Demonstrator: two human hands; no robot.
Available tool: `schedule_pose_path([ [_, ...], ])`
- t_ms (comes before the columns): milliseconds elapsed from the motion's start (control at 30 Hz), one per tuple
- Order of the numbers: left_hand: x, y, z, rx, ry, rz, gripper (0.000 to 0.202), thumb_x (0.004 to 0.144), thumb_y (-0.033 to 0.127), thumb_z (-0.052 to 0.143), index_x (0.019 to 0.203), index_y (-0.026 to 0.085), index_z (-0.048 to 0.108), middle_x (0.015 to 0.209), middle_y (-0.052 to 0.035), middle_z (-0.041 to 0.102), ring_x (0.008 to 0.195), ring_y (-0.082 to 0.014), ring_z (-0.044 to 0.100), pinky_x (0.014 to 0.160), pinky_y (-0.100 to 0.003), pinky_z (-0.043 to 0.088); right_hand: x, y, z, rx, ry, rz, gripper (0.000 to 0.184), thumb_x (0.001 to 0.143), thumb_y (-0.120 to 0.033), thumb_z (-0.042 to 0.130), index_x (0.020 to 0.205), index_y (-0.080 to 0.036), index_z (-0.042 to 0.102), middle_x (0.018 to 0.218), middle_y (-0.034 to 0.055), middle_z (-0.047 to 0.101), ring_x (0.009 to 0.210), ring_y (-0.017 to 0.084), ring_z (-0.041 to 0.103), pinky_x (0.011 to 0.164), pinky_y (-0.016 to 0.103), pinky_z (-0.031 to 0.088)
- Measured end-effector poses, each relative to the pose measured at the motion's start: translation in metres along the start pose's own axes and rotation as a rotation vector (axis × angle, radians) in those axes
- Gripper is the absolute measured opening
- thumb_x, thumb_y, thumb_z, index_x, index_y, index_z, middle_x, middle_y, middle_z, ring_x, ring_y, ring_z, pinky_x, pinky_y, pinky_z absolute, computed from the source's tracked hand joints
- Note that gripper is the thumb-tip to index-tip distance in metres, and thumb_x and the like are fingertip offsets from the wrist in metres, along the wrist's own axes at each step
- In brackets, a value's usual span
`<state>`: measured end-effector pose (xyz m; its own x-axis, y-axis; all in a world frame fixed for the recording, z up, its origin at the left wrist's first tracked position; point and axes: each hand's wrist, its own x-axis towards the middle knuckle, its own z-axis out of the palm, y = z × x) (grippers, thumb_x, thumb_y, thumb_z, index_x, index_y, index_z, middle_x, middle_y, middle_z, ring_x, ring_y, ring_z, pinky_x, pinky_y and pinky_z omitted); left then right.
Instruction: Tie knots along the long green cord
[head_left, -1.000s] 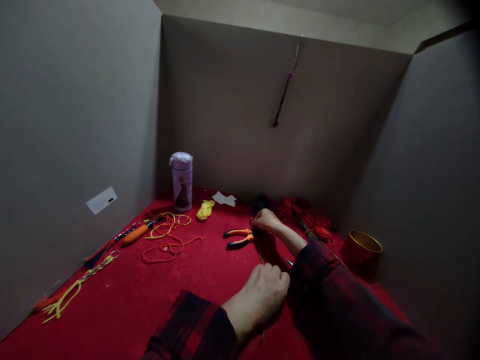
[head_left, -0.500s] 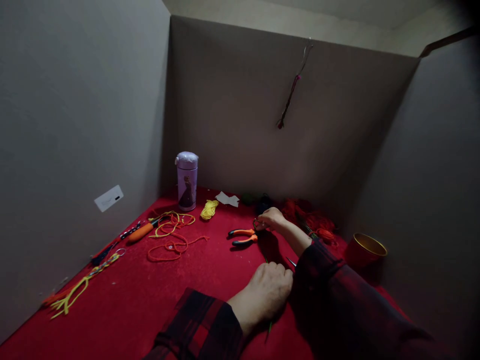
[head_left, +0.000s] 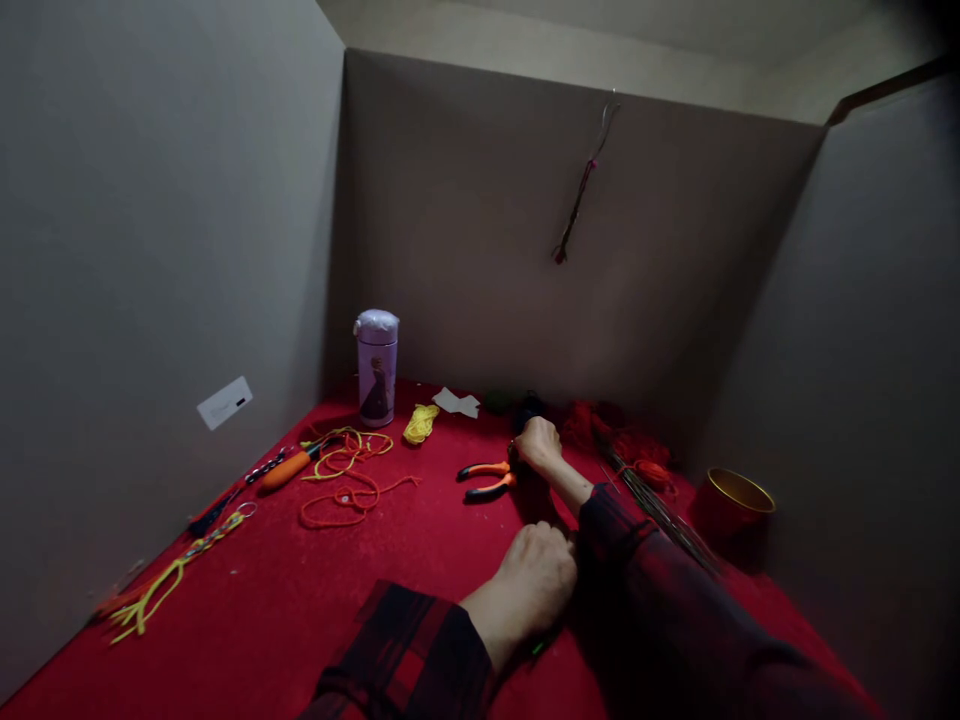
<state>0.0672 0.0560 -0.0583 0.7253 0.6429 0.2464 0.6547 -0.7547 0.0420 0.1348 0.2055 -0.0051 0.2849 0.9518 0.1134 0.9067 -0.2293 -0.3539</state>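
My left hand rests as a closed fist on the red cloth near me, gripping a thin green stem whose tip shows just below the fist. My right hand reaches farther out, fingers curled round something small and dark that I cannot make out. It sits just right of the orange-handled pliers, which lie on the cloth. Both arms wear dark red plaid sleeves.
A purple bottle stands at the back left. Yellow cord, orange and yellow cords, an orange-handled tool and a braided strand lie left. Red yarn, thin wires and a gold-rimmed tin lie right.
My right hand has turned and drawn slightly back from the pliers, its fingers now curled under. The left fist has stayed put. The view has shifted a little.
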Motion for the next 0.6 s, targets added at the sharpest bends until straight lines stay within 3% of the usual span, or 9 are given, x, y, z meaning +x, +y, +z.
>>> schedule_pose_path([
  [200,-0.002,-0.001,0.001,0.001,0.010,-0.007,0.015,0.079,0.011,0.044,0.088,0.009,0.056,0.085,-0.0125,0.061,0.079,-0.0242,0.056,0.069,-0.036,0.047,0.001,-0.001,0.009,-0.029,0.025,-0.071,0.023,0.070,-0.009,0.056,0.090,-0.011,0.067,0.090,0.0163,0.067,0.081,0.024,0.064,0.062,0.025,0.043],
  [600,0.007,-0.004,-0.007,-0.108,0.112,-0.116,0.017,0.081,0.006,0.040,0.091,0.015,0.051,0.086,-0.0061,0.060,0.076,-0.0204,0.056,0.066,-0.032,0.049,0.000,0.026,0.004,0.005,0.024,-0.567,0.018,0.071,-0.010,0.051,0.085,-0.018,0.058,0.072,0.0039,0.061,0.064,0.015,0.054,0.055,0.022,0.029],
])
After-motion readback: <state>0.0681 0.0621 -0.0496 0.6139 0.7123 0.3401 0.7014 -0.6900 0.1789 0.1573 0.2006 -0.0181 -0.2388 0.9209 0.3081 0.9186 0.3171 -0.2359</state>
